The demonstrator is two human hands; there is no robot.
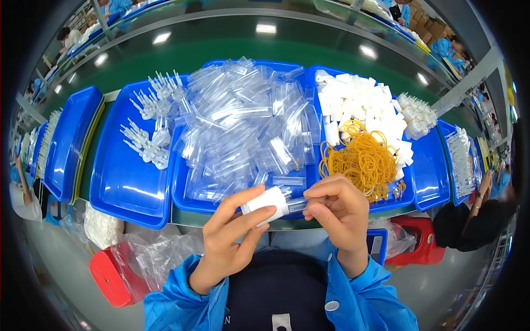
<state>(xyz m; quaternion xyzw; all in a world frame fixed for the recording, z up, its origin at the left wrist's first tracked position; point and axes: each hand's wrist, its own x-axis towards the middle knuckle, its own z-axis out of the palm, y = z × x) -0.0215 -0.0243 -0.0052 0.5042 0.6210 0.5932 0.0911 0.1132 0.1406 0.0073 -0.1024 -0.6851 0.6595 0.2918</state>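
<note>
A short white opaque cylinder (264,206) is tilted above the near edge of the middle blue plastic tray (181,197), close to that tray's near right corner, and a slim clear plastic tube (296,206) projects from its right end. The left hand (229,237) is curled with its fingers and thumb closed around the cylinder. The right hand (343,216) is half-curled, thumb and forefinger drawn almost together at the free end of the clear tube; whether they pinch it or only touch it, I cannot tell. Beyond the hands, a heap of transparent plastic sleeves (237,127) fills the middle tray and rises above its far edge. In the blue tray (407,199) adjoining on the right, a tangle of amber rubber bands (361,163) lies toward the near edge, and short white tubes (353,99) crowd the far left corner and right side. A cluster of small white knobbed pieces (418,117) sits at the far end of the next blue tray (429,174). In the blue tray (121,171) to the left, white stemmed pieces (148,146) lie in clumps along the right edge. Farther left stands a stack of blue trays (72,146). Below the counter's near edge are two red plastic stools (112,278).
</note>
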